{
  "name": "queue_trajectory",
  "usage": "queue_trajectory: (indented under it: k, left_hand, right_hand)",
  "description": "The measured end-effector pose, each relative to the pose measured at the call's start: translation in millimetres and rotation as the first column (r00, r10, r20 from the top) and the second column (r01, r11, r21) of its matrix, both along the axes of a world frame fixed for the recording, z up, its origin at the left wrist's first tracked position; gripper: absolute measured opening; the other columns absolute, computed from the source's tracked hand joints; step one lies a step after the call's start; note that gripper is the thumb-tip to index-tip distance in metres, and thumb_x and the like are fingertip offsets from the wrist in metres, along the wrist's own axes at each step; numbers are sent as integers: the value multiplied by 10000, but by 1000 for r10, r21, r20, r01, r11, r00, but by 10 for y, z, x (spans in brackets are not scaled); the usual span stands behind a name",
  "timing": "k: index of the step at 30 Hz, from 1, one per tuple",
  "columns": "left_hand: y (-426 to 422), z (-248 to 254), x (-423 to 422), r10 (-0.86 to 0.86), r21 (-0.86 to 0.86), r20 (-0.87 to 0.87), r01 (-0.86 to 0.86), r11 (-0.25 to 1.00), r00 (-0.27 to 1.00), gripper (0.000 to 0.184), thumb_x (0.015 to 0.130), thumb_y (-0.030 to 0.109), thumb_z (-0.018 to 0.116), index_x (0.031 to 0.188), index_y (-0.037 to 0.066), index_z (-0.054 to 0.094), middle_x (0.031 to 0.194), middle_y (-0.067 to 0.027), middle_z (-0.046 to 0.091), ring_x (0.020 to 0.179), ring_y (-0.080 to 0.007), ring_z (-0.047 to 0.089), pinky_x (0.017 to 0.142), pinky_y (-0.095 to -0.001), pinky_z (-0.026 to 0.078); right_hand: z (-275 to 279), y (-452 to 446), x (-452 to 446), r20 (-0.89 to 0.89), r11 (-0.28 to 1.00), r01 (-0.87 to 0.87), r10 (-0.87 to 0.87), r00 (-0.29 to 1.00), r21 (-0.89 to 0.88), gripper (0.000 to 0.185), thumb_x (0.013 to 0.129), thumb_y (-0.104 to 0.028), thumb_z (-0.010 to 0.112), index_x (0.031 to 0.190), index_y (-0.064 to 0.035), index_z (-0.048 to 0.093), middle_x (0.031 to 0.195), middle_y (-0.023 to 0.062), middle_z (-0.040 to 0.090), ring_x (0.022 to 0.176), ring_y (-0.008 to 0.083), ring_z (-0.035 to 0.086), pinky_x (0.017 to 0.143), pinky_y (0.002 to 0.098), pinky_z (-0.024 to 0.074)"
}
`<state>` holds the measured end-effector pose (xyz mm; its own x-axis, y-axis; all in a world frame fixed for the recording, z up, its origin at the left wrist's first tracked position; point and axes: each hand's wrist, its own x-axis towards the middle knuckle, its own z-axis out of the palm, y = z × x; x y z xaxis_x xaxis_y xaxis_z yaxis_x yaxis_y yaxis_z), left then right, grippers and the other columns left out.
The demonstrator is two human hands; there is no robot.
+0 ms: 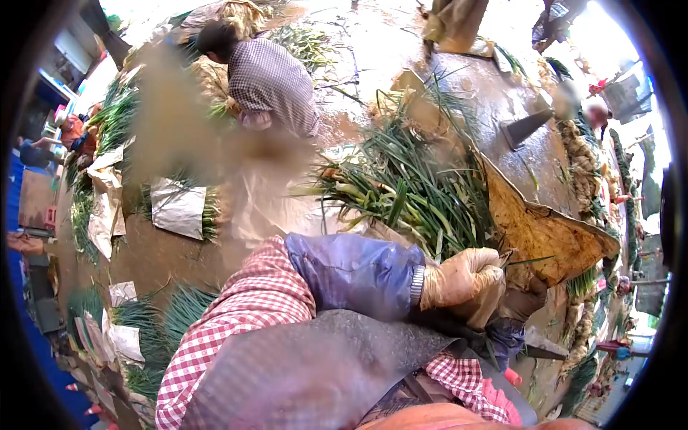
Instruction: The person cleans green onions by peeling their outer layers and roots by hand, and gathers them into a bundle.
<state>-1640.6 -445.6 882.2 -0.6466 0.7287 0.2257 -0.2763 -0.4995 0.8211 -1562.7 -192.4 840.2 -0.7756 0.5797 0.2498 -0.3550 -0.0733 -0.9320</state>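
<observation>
My left hand [464,281], in a soiled tan glove below a blue sleeve cover, is closed at the near edge of a stained yellow-brown sack sheet [548,233]. Lower and to the right, my right hand [524,299], in a dark, muddy glove, grips the same edge; shadow and the left hand hide part of its fingers. The sheet is raised and folded beside a big heap of green onions [412,183]. The heap's white stems point left, and its leaves spread up and to the right.
A co-worker in a checkered shirt [269,82] bends over at upper left. Wrapped onion bundles [178,208] lie on the wet ground at left. A grey blade-like metal piece [527,129] stands at upper right. Lens smears blur the upper left.
</observation>
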Motion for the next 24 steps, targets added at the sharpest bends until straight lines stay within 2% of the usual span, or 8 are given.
queue_trajectory:
  k: [4, 6, 9, 11, 18, 20, 21, 24]
  left_hand:
    - [191, -131, -942, 28, -18, 45, -27, 999, 999, 177, 923, 172, 513, 813, 34, 501, 712, 12, 425, 728, -85, 397, 662, -272, 385]
    - [275, -103, -1478, 78, -50, -77, -82, 995, 994, 174, 924, 165, 506, 817, 28, 502, 720, 7, 432, 733, -85, 402, 665, -271, 386]
    - [404, -43, -2162, 117, -19, 23, -117, 993, 993, 173, 922, 158, 504, 818, 20, 501, 724, 5, 446, 733, -83, 409, 656, -272, 390]
    - [459, -9, -2451, 135, -48, 21, -134, 990, 991, 167, 920, 152, 505, 821, 18, 503, 725, 4, 458, 736, -80, 417, 658, -269, 394]
    - [520, 118, -3999, 256, 21, -51, -255, 967, 965, 137, 916, 131, 499, 834, 22, 507, 727, 10, 478, 740, -69, 434, 661, -262, 406]
    - [464, 142, -4403, 175, 51, 44, -178, 983, 984, 126, 917, 130, 497, 839, 33, 513, 731, 27, 483, 732, -60, 441, 652, -258, 413]
    - [339, 220, -4633, 153, 62, 20, -154, 986, 988, 121, 919, 143, 496, 859, 42, 526, 748, 40, 496, 739, -52, 449, 657, -250, 421]
    - [245, 113, -5271, 19, 107, 11, -20, 994, 1000, 156, 916, 177, 499, 900, 28, 543, 780, -9, 561, 765, -95, 503, 681, -279, 444]
  right_hand:
    - [-69, 1, -1032, -75, 921, -35, 7, 997, -387, 311, 779, -29, 515, 1058, 93, 580, 1110, 196, 575, 962, 323, 594, 869, 433, 511]
    - [-113, 274, -1599, -54, 987, -63, 55, 997, -146, 313, 800, -52, 524, 1072, 96, 570, 1109, 198, 576, 954, 313, 594, 844, 424, 523]
    - [3, 518, -2487, -96, 992, -122, 119, 988, -17, 299, 830, -70, 520, 1068, 105, 568, 1114, 199, 578, 934, 290, 596, 797, 398, 536]
    - [-62, 753, -2902, -54, 938, 161, -152, 987, 307, 219, 870, -96, 493, 930, 86, 599, 914, 132, 635, 692, 187, 603, 595, 319, 533]
    - [-53, 1289, -4848, -96, 908, 123, -92, 991, 401, 143, 853, -21, 511, 895, 42, 632, 873, 156, 652, 714, 207, 624, 620, 326, 543]
    - [403, 441, -5224, -180, 859, 288, -231, 956, 424, 153, 852, -65, 531, 709, -61, 584, 645, 11, 579, 530, 108, 537, 486, 253, 461]
    - [529, 304, -5399, -283, 630, 352, -211, 935, 692, 122, 823, -25, 558, 705, -53, 577, 676, 22, 590, 590, 124, 559, 539, 265, 475]
    - [423, 398, -5897, -31, 851, 105, -104, 994, 515, 78, 743, 14, 650, 738, -26, 583, 750, 50, 601, 673, 172, 575, 645, 296, 491]
